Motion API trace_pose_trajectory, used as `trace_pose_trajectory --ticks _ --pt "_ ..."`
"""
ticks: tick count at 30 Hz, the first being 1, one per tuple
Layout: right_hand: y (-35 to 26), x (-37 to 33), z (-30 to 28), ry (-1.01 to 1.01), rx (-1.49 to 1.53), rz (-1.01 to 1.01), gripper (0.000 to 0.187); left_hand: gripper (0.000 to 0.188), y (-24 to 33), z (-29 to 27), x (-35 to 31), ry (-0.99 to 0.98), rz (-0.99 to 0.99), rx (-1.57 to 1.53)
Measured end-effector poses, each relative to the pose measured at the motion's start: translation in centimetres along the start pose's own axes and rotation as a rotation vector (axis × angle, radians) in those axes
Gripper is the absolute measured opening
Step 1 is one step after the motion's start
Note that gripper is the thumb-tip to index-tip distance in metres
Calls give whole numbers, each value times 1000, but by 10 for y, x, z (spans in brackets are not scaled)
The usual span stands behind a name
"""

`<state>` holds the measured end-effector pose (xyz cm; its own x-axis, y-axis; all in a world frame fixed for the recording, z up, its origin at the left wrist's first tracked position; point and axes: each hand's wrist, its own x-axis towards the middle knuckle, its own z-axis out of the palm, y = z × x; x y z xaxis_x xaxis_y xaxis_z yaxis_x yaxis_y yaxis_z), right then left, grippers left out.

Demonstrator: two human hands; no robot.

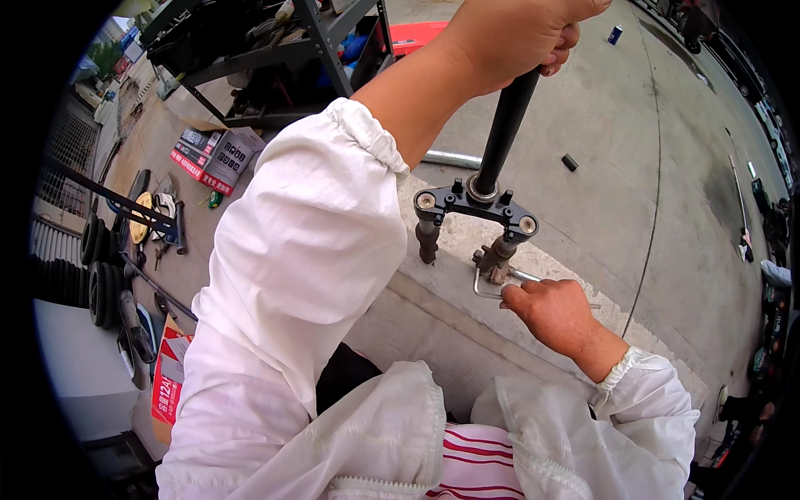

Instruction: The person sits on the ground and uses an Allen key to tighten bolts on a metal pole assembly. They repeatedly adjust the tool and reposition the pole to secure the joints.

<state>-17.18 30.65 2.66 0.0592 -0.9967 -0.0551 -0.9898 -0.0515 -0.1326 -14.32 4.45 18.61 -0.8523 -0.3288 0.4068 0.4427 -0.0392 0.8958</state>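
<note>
My left hand is closed round the upper part of a black steering tube, at the top of the view. The tube rises from a black fork crown with two short legs, one at each end. Low by the right-hand leg, my right hand is closed on an L-shaped hex key, whose bent end reaches toward the leg's foot. A metal rod also shows beside these fingers; whether the hand grips it too, I cannot tell. The leg's lower fitting is partly hidden.
A pale stone step lies under the fork, with a metal pipe behind it. A small black cylinder and a blue can are on the concrete. Left stand a metal shelf, a red-and-white box and stacked tyres.
</note>
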Motion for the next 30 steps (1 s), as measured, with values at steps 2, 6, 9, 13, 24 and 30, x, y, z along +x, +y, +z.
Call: trace_pose_trajectory --ticks 2,6,9,13,24,30 --pt "-23 16 4 -4 94 92 11 48 0 -1 0 -12 -7 6" --pt "-46 56 10 50 -17 122 9 40 -3 -7 -5 -51 26 112" --pt "-55 70 8 36 -49 184 9 35 -18 -15 -28 -97 -26 289" --pt "-58 71 -1 32 -75 238 10 42 -47 -30 -63 -138 -179 336" --pt "-57 79 -10 0 -91 222 11 57 -86 -41 -88 -171 -167 166" --pt "-57 86 -23 -52 -191 183 10 59 -84 -34 -89 -86 -150 191"
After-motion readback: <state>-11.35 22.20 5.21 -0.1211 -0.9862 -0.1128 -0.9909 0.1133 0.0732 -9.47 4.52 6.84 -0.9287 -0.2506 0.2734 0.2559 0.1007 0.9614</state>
